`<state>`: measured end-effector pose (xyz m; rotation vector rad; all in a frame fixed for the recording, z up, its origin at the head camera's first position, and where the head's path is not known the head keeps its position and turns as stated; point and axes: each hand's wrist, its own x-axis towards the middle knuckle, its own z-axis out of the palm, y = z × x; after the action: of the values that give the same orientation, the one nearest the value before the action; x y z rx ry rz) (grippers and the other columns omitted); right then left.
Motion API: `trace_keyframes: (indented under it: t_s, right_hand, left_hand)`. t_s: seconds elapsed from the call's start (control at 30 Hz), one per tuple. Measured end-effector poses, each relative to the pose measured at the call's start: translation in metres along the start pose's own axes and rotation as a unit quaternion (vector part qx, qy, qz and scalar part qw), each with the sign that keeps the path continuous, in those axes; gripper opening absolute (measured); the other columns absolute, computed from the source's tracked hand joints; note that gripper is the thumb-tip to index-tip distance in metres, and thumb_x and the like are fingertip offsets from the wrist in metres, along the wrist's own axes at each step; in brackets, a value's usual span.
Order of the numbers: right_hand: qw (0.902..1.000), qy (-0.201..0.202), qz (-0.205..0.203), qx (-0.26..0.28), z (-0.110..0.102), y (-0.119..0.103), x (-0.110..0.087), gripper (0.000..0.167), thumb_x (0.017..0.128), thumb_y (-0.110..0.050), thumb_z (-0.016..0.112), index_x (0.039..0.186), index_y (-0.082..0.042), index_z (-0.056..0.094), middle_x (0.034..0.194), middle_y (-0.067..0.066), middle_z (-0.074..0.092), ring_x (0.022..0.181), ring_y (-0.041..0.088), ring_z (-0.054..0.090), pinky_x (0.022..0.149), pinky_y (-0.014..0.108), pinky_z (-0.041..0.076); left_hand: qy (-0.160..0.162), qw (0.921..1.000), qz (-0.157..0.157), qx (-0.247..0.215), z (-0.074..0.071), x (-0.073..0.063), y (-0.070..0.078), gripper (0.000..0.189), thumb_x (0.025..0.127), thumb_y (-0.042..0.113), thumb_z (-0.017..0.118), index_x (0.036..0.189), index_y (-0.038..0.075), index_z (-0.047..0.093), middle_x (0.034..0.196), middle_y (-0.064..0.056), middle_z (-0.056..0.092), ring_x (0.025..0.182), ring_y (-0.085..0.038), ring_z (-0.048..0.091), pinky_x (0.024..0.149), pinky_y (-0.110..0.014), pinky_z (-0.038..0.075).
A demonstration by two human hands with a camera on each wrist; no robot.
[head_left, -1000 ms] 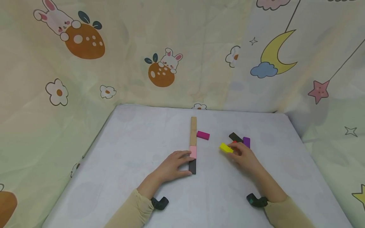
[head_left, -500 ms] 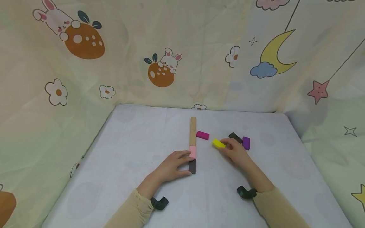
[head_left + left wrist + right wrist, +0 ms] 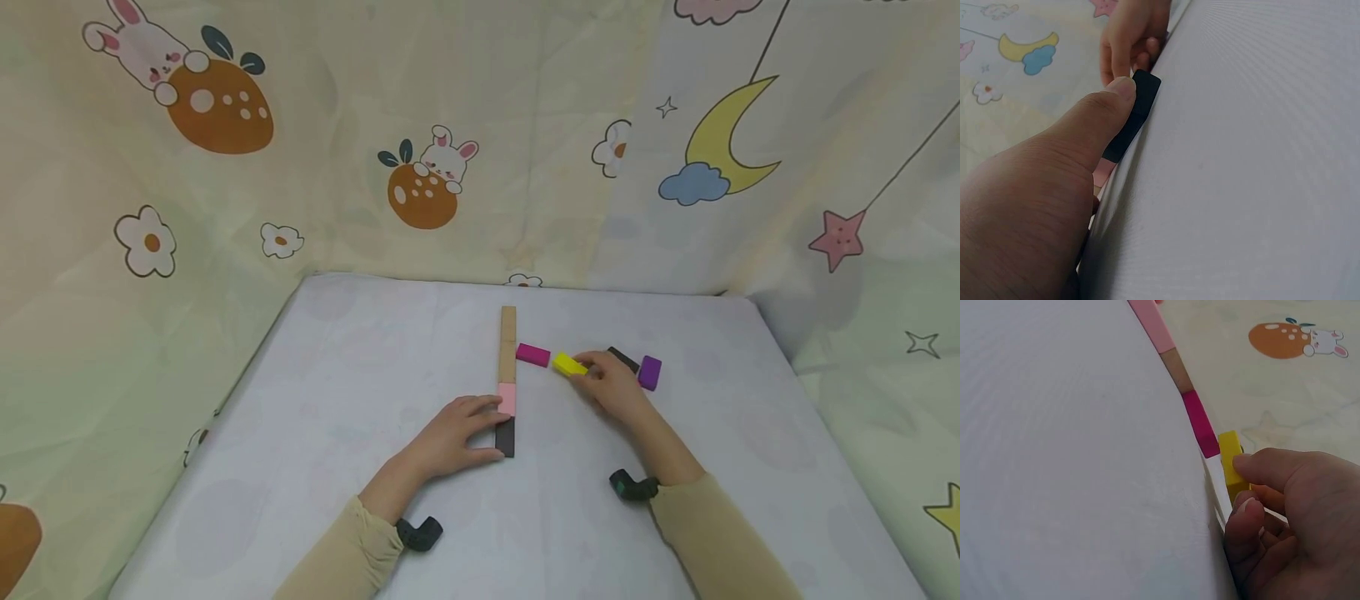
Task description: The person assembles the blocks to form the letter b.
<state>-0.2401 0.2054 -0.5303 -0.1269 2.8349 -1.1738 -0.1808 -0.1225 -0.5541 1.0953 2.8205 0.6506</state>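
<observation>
Compared with half a second ago, the right hand point(image 3: 611, 387) has come further inward, bringing the yellow block point(image 3: 567, 364) pinched between thumb and fingers; the block's leading end now sits just beside the magenta block point(image 3: 533, 355), between the two hands. The purple block point(image 3: 650, 372), outward of the right hand, has turned and now lies tilted, with the dark block point(image 3: 624, 359) beside it partly hidden by that hand. The left hand point(image 3: 453, 437) has stayed put: thumb and fingers spread well apart, thumb touching the near end of the black block point(image 3: 506, 439), a fingertip at its seam with the pink block point(image 3: 510, 397).

Only the head view shows both tan blocks point(image 3: 508, 364) continuing the row beyond the left hand. The left wrist view gives the thumb pressed to the black block close up (the right hand appears beyond it). The right wrist view alone shows the curled fingers under the yellow block; whether it touches the magenta one, I cannot tell.
</observation>
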Motion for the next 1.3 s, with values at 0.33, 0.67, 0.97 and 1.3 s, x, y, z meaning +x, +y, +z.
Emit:
trace_keyframes:
  t_s: [0.33, 0.67, 0.97, 1.3]
  right_hand:
    - [0.9989, 0.012, -0.013, -0.044, 0.006, -0.001, 0.006, 0.038, 0.093, -0.032, 0.069, 0.127, -0.017, 0.064, 0.13, 0.01, 0.059, 0.103, 0.027, 0.056, 0.091, 0.044, 0.052]
    - [0.9988, 0.01, 0.003, -0.049, 0.009, -0.004, 0.005, 0.038, 0.092, -0.032, 0.068, 0.127, -0.016, 0.064, 0.129, 0.011, 0.059, 0.102, 0.027, 0.056, 0.09, 0.044, 0.053]
    - [0.9986, 0.014, 0.017, -0.048, 0.011, -0.007, 0.003, 0.04, 0.092, -0.033, 0.068, 0.129, -0.017, 0.063, 0.129, 0.01, 0.058, 0.101, 0.026, 0.055, 0.089, 0.042, 0.053]
    - [0.9988, 0.007, 0.012, -0.046, 0.01, -0.012, -0.001, 0.043, 0.093, -0.031, 0.067, 0.132, -0.014, 0.061, 0.133, 0.014, 0.057, 0.114, 0.031, 0.055, 0.099, 0.05, 0.051]
  left_hand:
    - [0.003, 1.0, 0.005, -0.003, -0.001, -0.001, 0.001, 0.061, 0.089, 0.064, 0.06, 0.144, 0.04, 0.048, 0.156, 0.012, 0.037, 0.142, -0.015, 0.037, 0.118, -0.041, 0.033]
    - [-0.004, 1.0, 0.001, -0.007, -0.002, -0.002, 0.0, 0.061, 0.089, 0.062, 0.061, 0.144, 0.039, 0.048, 0.156, 0.012, 0.037, 0.142, -0.016, 0.037, 0.118, -0.042, 0.033]
    - [-0.008, 1.0, -0.001, -0.005, -0.002, -0.003, 0.0, 0.06, 0.089, 0.063, 0.06, 0.144, 0.041, 0.048, 0.156, 0.012, 0.037, 0.142, -0.016, 0.037, 0.118, -0.041, 0.034]
    - [-0.011, 0.9999, -0.008, -0.003, -0.003, -0.004, 0.001, 0.061, 0.089, 0.063, 0.06, 0.145, 0.042, 0.046, 0.157, 0.012, 0.036, 0.144, -0.017, 0.035, 0.119, -0.042, 0.032]
